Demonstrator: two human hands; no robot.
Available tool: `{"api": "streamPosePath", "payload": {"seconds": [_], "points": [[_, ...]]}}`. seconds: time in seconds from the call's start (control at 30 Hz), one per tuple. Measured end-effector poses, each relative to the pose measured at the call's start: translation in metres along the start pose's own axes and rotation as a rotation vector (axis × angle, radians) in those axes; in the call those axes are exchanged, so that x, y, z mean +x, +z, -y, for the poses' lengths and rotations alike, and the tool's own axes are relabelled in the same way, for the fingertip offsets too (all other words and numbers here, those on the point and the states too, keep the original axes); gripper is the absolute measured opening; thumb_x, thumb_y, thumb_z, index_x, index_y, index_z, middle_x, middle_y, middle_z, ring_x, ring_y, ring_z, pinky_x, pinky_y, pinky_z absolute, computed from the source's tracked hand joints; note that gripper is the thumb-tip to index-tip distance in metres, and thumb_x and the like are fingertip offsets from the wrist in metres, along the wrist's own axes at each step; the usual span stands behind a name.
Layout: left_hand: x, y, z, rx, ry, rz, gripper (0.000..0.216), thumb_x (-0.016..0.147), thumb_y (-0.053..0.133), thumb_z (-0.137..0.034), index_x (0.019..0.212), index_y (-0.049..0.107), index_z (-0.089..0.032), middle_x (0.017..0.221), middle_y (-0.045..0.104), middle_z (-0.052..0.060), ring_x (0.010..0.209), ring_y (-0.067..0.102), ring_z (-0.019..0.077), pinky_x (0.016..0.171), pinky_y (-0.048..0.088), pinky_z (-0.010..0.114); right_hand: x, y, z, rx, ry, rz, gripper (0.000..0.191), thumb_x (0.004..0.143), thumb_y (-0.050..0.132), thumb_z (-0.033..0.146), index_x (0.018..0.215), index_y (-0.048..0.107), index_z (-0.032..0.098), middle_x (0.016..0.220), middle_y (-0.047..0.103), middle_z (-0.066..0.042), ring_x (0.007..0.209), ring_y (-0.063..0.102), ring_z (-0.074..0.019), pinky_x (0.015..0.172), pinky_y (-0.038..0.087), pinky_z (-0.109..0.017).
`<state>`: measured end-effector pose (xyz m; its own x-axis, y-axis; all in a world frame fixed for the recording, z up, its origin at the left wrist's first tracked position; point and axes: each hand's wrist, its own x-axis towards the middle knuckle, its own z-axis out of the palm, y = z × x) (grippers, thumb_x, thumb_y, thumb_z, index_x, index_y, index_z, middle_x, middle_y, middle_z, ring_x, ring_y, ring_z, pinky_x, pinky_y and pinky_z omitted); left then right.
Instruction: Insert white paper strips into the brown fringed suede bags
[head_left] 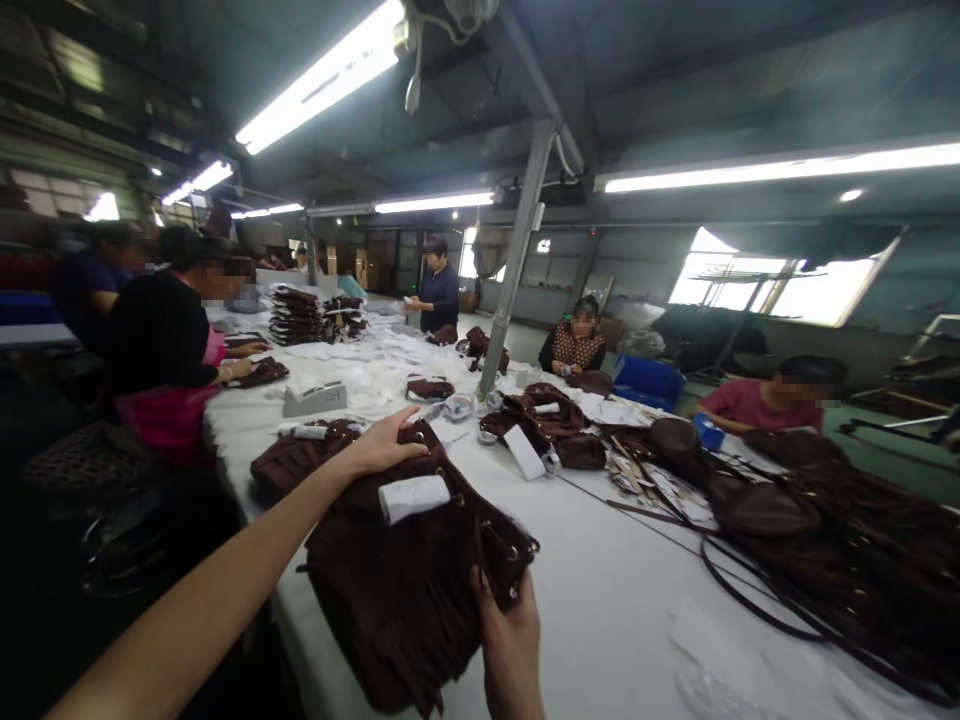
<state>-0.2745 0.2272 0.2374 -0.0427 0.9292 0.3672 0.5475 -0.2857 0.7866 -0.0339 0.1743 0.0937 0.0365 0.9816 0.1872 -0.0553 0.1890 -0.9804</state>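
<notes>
A dark brown fringed bag [390, 580] with metal eyelets along its top edge lies tilted at the near edge of the white table. My left hand [390, 445] grips its upper edge, thumb on the near side and the other fingers partly hidden behind. Low on the right, my right hand [510, 630] is closed on the bag's other top corner, beside the eyelets. A rolled white wrapped piece [414, 498] rests on the bag's front between my hands. Just behind the bag lies another brown fringed bag [292, 455].
Brown bags [825, 540] with long straps heap on the right of the white table [592, 590]. A grey post [517, 260] rises mid-table. Stacked brown pieces [294, 315] stand at the far left. Several co-workers sit or stand around, one in a black top [161, 330] at left.
</notes>
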Motion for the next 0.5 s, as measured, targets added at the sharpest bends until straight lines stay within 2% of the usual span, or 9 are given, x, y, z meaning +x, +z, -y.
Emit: {"api": "streamPosePath", "payload": {"seconds": [0.07, 0.13, 0.2, 0.23, 0.27, 0.3, 0.37, 0.43, 0.5], "points": [[-0.002, 0.005, 0.011, 0.083, 0.027, -0.058, 0.067, 0.073, 0.066, -0.042, 0.131, 0.047, -0.014, 0.121, 0.062, 0.015, 0.120, 0.049, 0.0342, 0.105, 0.030, 0.048, 0.020, 0.016, -0.023, -0.164, 0.011, -0.011, 0.057, 0.076, 0.061, 0.048, 0.121, 0.047, 0.017, 0.112, 0.066, -0.011, 0.106, 0.060, -0.0298, 0.089, 0.049, -0.042], [-0.024, 0.027, 0.035, 0.140, 0.026, -0.002, 0.067, 0.073, 0.064, -0.050, 0.129, 0.051, -0.015, 0.128, 0.057, 0.017, 0.122, 0.045, 0.0370, 0.105, 0.028, 0.051, 0.031, 0.022, -0.053, -0.348, 0.081, -0.030, 0.050, 0.076, 0.056, 0.045, 0.115, 0.049, 0.016, 0.106, 0.068, -0.013, 0.100, 0.062, -0.0314, 0.084, 0.050, -0.043], [-0.058, 0.058, 0.069, 0.401, -0.017, 0.235, 0.069, 0.072, 0.060, -0.059, 0.129, 0.052, -0.022, 0.136, 0.050, 0.015, 0.126, 0.040, 0.0400, 0.105, 0.023, 0.059, 0.036, 0.022, -0.080, -0.458, 0.172, -0.063, 0.046, 0.075, 0.051, 0.044, 0.109, 0.051, 0.012, 0.100, 0.068, -0.017, 0.095, 0.064, -0.0343, 0.081, 0.050, -0.044], [-0.075, 0.073, 0.088, 0.517, -0.050, 0.316, 0.063, 0.075, 0.054, -0.059, 0.128, 0.053, -0.025, 0.137, 0.049, 0.012, 0.130, 0.035, 0.0403, 0.106, 0.017, 0.063, 0.038, 0.021, -0.090, -0.483, 0.201, -0.073, 0.046, 0.075, 0.050, 0.045, 0.107, 0.052, 0.011, 0.099, 0.068, -0.018, 0.094, 0.064, -0.0355, 0.081, 0.049, -0.044], [-0.091, 0.085, 0.105, 0.606, -0.100, 0.342, 0.060, 0.080, 0.047, -0.058, 0.132, 0.048, -0.027, 0.142, 0.044, 0.010, 0.131, 0.032, 0.0404, 0.104, 0.016, 0.066, 0.038, 0.020, -0.097, -0.495, 0.216, -0.078, 0.047, 0.075, 0.049, 0.046, 0.107, 0.052, 0.011, 0.098, 0.068, -0.019, 0.094, 0.063, -0.0364, 0.081, 0.049, -0.044], [-0.103, 0.095, 0.120, 0.656, -0.147, 0.332, 0.062, 0.083, 0.042, -0.058, 0.137, 0.040, -0.028, 0.146, 0.038, 0.010, 0.131, 0.032, 0.0402, 0.103, 0.019, 0.066, 0.039, 0.019, -0.101, -0.498, 0.215, -0.073, 0.050, 0.075, 0.050, 0.048, 0.108, 0.051, 0.012, 0.100, 0.067, -0.019, 0.096, 0.063, -0.0366, 0.082, 0.048, -0.045], [-0.119, 0.103, 0.139, 0.696, -0.149, 0.310, 0.062, 0.085, 0.035, -0.060, 0.140, 0.034, -0.031, 0.149, 0.032, 0.007, 0.131, 0.032, 0.0382, 0.104, 0.020, 0.063, 0.039, 0.016, -0.104, -0.513, 0.225, -0.063, 0.060, 0.072, 0.053, 0.053, 0.116, 0.048, 0.012, 0.106, 0.065, -0.019, 0.102, 0.060, -0.0374, 0.087, 0.045, -0.046], [-0.127, 0.104, 0.143, 0.711, -0.094, 0.254, 0.061, 0.085, 0.034, -0.061, 0.139, 0.035, -0.032, 0.148, 0.034, 0.006, 0.131, 0.033, 0.0367, 0.106, 0.018, 0.063, 0.037, 0.013, -0.110, -0.520, 0.269, -0.044, 0.073, 0.069, 0.056, 0.058, 0.123, 0.043, 0.010, 0.107, 0.064, -0.020, 0.104, 0.059, -0.0385, 0.089, 0.044, -0.047], [-0.134, 0.107, 0.140, 0.734, 0.014, 0.178, 0.061, 0.084, 0.040, -0.060, 0.139, 0.035, -0.034, 0.148, 0.035, 0.007, 0.132, 0.030, 0.0373, 0.106, 0.014, 0.064, 0.034, 0.009, -0.121, -0.444, 0.307, -0.024, 0.078, 0.067, 0.056, 0.060, 0.124, 0.042, 0.009, 0.106, 0.065, -0.020, 0.103, 0.060, -0.0370, 0.089, 0.046, -0.046]]}}
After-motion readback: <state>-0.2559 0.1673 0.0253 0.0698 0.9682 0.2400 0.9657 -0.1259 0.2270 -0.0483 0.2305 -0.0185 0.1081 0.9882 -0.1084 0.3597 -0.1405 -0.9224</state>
